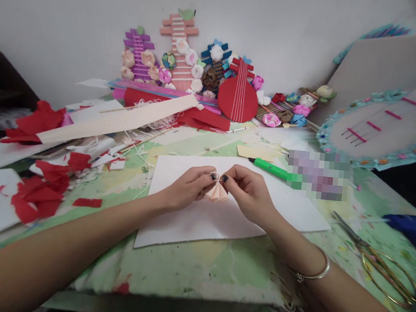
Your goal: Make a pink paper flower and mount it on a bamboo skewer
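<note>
A green-stained table [196, 280] takes up most of the view, with a pale wall [82, 11] behind it. On the right stands a grey board [381, 62], and in front of it a pale lute-shaped panel [358, 119] edged with turquoise flowers. A white sheet [171, 231] lies on the table directly under the work, and a long peach strip [134, 121] slants across the clutter at the far left. Along the wall, a red lute [235, 100] stands among others trimmed with paper flowers. Gold-handled scissors [384, 268] lie to the right of the sheet, near the right forearm.

The left hand [190, 186] and the right hand [250, 192] meet above the sheet, thumbs almost touching. Each is closed in a fingertip pinch on the narrow top of a small pleated paper [217, 193]. That piece hangs between them, its peach folds fanned out below the grip. A pale loop shows by the left thumb, though it is too small to tell whether it is thread or a ring.

The step in hand seems to be gathering or fastening the pleats at their neck; the next move calls for a firm pinch there, without crushing the flared edge.
</note>
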The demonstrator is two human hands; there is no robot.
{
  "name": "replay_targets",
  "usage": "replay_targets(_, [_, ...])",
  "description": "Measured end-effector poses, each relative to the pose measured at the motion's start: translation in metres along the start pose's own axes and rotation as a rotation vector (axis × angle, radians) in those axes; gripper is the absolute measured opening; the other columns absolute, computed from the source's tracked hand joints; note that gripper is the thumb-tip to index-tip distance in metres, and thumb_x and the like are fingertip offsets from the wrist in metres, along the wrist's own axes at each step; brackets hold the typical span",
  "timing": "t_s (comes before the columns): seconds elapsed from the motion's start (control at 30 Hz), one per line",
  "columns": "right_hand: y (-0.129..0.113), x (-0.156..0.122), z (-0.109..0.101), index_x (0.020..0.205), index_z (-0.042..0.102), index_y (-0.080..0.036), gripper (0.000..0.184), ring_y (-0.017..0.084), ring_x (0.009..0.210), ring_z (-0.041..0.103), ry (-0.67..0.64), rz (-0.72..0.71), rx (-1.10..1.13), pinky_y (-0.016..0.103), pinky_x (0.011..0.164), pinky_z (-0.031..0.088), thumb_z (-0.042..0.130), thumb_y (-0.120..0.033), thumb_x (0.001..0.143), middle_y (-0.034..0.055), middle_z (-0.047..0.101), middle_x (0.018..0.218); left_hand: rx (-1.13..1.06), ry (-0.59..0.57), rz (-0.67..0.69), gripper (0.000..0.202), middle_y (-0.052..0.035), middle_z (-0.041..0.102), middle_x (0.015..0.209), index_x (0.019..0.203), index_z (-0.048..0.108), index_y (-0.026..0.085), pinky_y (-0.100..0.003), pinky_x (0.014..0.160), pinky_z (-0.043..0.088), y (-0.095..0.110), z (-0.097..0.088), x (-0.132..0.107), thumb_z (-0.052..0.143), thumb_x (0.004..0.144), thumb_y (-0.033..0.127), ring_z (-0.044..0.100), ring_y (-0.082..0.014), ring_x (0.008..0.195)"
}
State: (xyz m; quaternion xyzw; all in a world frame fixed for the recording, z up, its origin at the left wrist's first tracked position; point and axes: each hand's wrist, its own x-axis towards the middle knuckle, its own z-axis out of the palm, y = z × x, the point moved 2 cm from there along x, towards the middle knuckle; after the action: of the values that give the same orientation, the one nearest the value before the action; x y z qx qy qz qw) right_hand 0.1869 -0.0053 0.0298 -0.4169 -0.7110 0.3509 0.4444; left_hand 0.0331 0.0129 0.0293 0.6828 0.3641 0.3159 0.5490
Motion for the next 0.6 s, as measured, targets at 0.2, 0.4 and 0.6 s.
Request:
replay_targets(0.2, [0.0002, -0.0008, 0.0002, 0.066, 0.048, -0.017, 0.013, 0.008, 0.056, 0.046, 0.035, -0.032, -0.104, 0.021, 0.052, 0.034, 0.05, -0.015, 0.079, -0.0031, 0.051, 0.06, 0.109, 0.012, 0.095, 0.027, 0.0065, 0.033, 0.054, 0.063, 0.035, 0.018, -0.019, 0.044, 0.028, -0.0009, 0.0004, 0.0004, 0.04, 0.085, 0.033, 0.032, -0.0063, 0.046])
replay_targets(0.4, [0.0018, -0.0003, 0.0006, 0.064, 0.047, -0.018, 0.013, 0.009, 0.056, 0.044, 0.045, -0.024, -0.13, 0.022, 0.053, 0.034, 0.048, -0.014, 0.076, -0.0026, 0.05, 0.06, 0.263, 0.032, 0.147, 0.027, 0.006, 0.035, 0.052, 0.061, 0.034, 0.018, -0.021, 0.046, 0.028, -0.0023, -0.0006, 0.0017, 0.038, 0.086, 0.027, 0.033, -0.0076, 0.047])
replay_targets(0.6, [0.0044, -0.0001, 0.0009, 0.063, 0.046, -0.018, 0.013, 0.009, 0.056, 0.045, 0.058, -0.026, -0.132, 0.022, 0.054, 0.034, 0.049, -0.014, 0.075, -0.0021, 0.052, 0.061, 0.268, 0.026, 0.146, 0.026, 0.0055, 0.037, 0.052, 0.062, 0.035, 0.019, -0.021, 0.046, 0.028, -0.0033, 0.0004, 0.0016, 0.037, 0.086, 0.029, 0.034, -0.0085, 0.047])
